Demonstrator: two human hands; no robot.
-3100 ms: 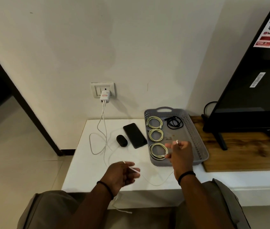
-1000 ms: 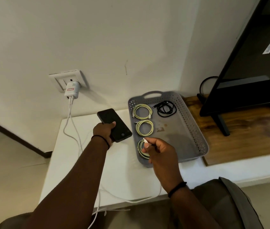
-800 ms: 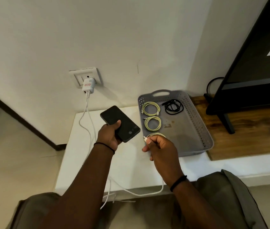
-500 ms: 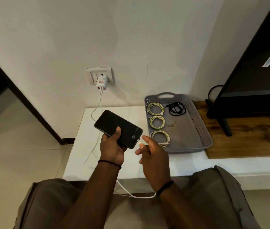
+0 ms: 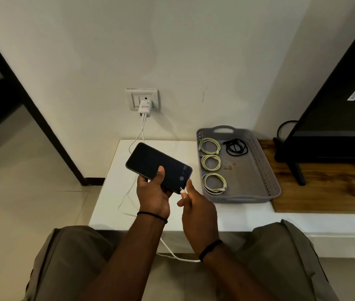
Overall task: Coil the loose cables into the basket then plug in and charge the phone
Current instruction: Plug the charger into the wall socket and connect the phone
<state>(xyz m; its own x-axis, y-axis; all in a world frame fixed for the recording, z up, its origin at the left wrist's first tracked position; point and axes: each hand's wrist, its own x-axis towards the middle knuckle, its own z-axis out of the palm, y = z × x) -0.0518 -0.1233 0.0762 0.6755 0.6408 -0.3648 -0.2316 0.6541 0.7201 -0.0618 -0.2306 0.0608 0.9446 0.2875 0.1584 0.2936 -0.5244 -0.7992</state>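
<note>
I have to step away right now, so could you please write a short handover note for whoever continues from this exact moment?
Left hand: grips the phone above the white table, screen dark with a small icon lit.
Right hand: pinches the white cable's plug at the phone's bottom edge; whether it is fully seated cannot be told.
The cable runs to the charger in the wall socket.
Done: three pale coils and one black coil lie in the grey basket.
Left: seat the plug, confirm charging, set the phone down.

left hand (image 5: 153, 196) grips phone (image 5: 158, 167) (thumb on screen); right hand (image 5: 198, 210) pinches cable plug (image 5: 182, 190).
</note>
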